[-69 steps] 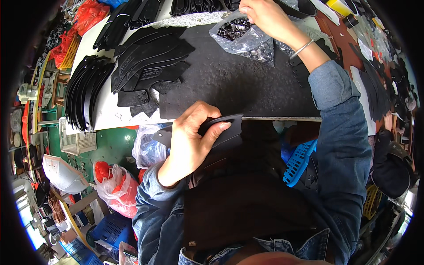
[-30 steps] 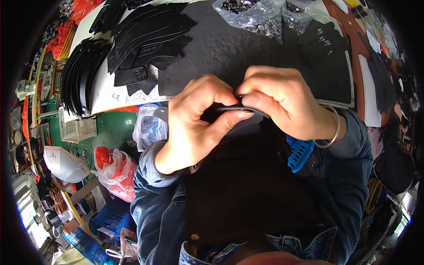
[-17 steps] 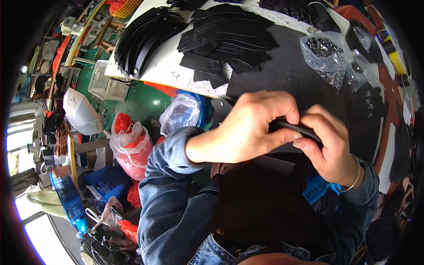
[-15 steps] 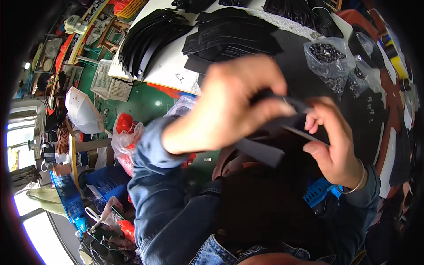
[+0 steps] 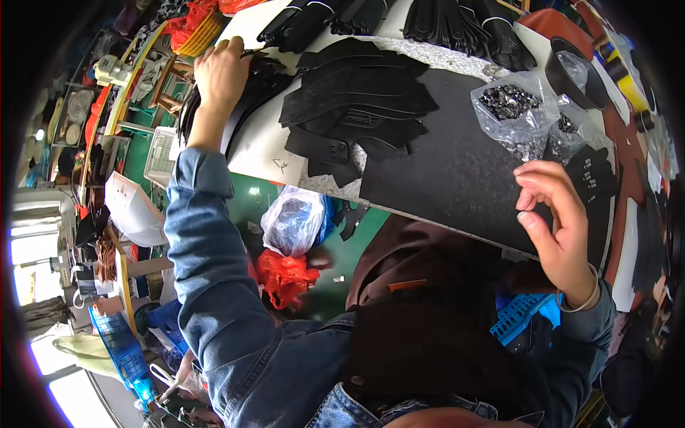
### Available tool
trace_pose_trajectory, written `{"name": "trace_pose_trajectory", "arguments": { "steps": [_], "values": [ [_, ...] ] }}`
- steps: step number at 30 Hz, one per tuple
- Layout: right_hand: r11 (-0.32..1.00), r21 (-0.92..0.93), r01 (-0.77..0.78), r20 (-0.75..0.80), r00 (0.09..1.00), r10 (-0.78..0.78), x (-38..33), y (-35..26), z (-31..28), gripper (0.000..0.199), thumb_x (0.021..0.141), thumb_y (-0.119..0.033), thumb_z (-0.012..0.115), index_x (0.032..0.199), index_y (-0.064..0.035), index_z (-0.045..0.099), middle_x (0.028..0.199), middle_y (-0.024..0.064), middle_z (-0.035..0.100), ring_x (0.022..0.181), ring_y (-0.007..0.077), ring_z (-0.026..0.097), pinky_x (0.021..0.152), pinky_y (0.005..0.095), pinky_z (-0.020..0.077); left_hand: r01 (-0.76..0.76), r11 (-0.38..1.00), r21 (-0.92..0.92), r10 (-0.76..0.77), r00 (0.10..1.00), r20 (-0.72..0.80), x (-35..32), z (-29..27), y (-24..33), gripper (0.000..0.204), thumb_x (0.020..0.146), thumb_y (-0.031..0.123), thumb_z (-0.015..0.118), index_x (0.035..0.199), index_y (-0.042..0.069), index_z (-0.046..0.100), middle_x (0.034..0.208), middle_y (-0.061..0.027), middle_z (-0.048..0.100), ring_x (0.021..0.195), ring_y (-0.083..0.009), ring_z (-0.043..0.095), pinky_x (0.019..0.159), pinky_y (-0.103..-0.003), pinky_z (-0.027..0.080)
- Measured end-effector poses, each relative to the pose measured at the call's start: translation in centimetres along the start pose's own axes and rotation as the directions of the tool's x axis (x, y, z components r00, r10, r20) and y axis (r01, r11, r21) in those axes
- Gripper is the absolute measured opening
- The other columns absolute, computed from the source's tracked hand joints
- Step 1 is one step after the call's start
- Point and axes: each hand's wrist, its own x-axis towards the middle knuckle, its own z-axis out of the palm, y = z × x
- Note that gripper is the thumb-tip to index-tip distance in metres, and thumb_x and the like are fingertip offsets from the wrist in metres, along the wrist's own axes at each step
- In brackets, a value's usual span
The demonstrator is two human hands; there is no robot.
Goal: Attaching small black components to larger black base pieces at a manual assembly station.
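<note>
My left hand (image 5: 222, 75) is stretched out to the far left, over a fanned pile of long black strips (image 5: 258, 93). Its fingers are bent down around the dark end of a strip at the pile's far end; the hand hides most of that grip. On the near right, my right hand (image 5: 560, 221) hovers above the black work mat (image 5: 457, 164), thumb and curled fingers apart with nothing between them. Between the hands lies a stack of wide black cut pieces (image 5: 357, 93). Beyond the right hand is a clear plastic bag (image 5: 514, 107) of small shiny dark parts.
Bundles of black strips (image 5: 457, 32) lie along the table's far side. A black round dish (image 5: 579, 75) stands at the far right. Below the table edge are a whitish plastic bag (image 5: 289, 221), a red bag (image 5: 282, 278) and a blue basket (image 5: 524, 314). A white umbrella (image 5: 132, 207) is at left.
Both hands were together over my lap, handling a black strip. My left hand has swung away to the strip pile at far left. The right hand has let go, staying on the right.
</note>
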Motion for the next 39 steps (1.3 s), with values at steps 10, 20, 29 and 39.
{"name": "trace_pose_trajectory", "arguments": {
  "steps": [10,20,29,39],
  "values": [
    [0.989,-0.073,-0.131,-0.229,0.967,0.111,-3.0,1.8,-4.5,0.024,0.078,0.004,0.055,0.102,0.0020,0.056,0.110,0.0096,0.052,0.077,0.0098,0.051,0.070,0.0223,0.0413,0.114,0.924,-0.366,-0.040,0.978,0.204,-3.4,-0.7,8.1,0.033,0.070,0.026,0.074,0.092,0.005,0.062,0.088,-0.0113,0.064,0.086,-0.0299,0.062,0.071,-0.039,0.048],
    [0.651,-0.752,-0.101,-0.120,0.993,0.014,-3.9,12.7,-16.6,0.015,0.078,-0.010,0.062,0.089,-0.0005,0.060,0.086,0.0099,0.061,0.079,0.0258,0.059,0.073,0.0322,0.0461,0.454,0.026,-0.891,0.307,0.844,0.439,-5.0,-13.3,16.3,0.012,0.082,0.005,0.061,0.091,0.004,0.052,0.077,0.0000,0.057,0.066,-0.0046,0.049,0.056,-0.020,0.038],
    [0.391,-0.897,0.205,0.272,0.954,0.124,-2.6,15.9,-14.5,0.022,0.068,-0.002,0.061,0.090,-0.0031,0.060,0.093,0.0053,0.060,0.093,0.0235,0.055,0.083,0.0340,0.0441,-0.120,0.547,-0.829,0.332,0.940,0.082,-10.9,-11.0,26.4,0.037,0.070,0.003,0.067,0.105,0.002,0.057,0.093,-0.0144,0.059,0.083,-0.0305,0.055,0.076,-0.037,0.045],
    [0.539,-0.830,0.142,-0.003,0.966,-0.260,-1.9,8.4,-8.9,0.032,0.072,0.005,0.052,0.100,-0.0071,0.062,0.093,0.0083,0.060,0.090,0.0255,0.055,0.079,0.0341,0.0419,-0.242,0.475,-0.846,0.451,0.893,-0.002,-13.4,-10.2,23.3,0.047,0.066,-0.005,0.067,0.111,0.000,0.054,0.116,-0.0170,0.055,0.110,-0.0344,0.052,0.092,-0.040,0.042]
  ]
}}
